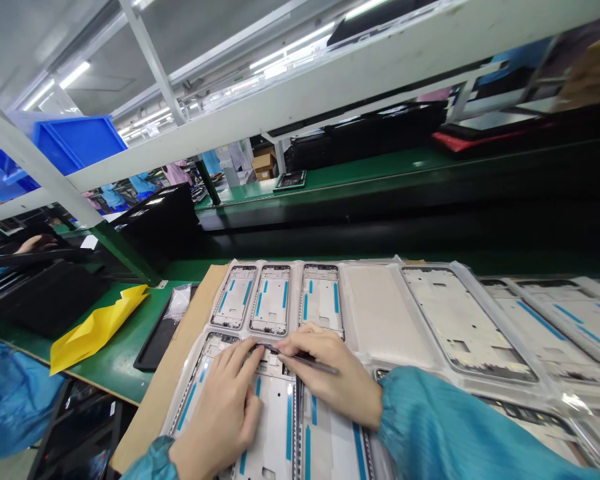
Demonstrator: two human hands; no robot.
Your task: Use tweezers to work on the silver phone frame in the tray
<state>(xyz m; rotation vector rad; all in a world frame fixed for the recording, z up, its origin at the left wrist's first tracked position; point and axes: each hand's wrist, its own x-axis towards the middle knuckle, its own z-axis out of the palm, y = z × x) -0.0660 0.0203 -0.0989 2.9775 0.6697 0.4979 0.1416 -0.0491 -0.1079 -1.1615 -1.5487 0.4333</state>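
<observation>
Phone frame [273,407], white with blue strips, lying in the near row of a clear plastic tray [380,320], middle pocket; both hands are on its top edge. Right hand [330,377] closed around thin tweezers [303,360], tips set at the frame's upper edge. Left hand [227,407] flat on the frame, fingers spread and pressing, holding nothing. Step in hand, by judgement: fine work on a small part at the top edge; the next move calls for a steady tip and the frame pinned firm. Three more frames [271,300] in the far row, one empty pocket beside them. Cardboard sheet [180,353] under the tray. Further trays [555,320] to the right. Yellow bag [95,327] and black tray [155,337] on the green bench [115,360] to the left. Blue bins [75,140] above.
</observation>
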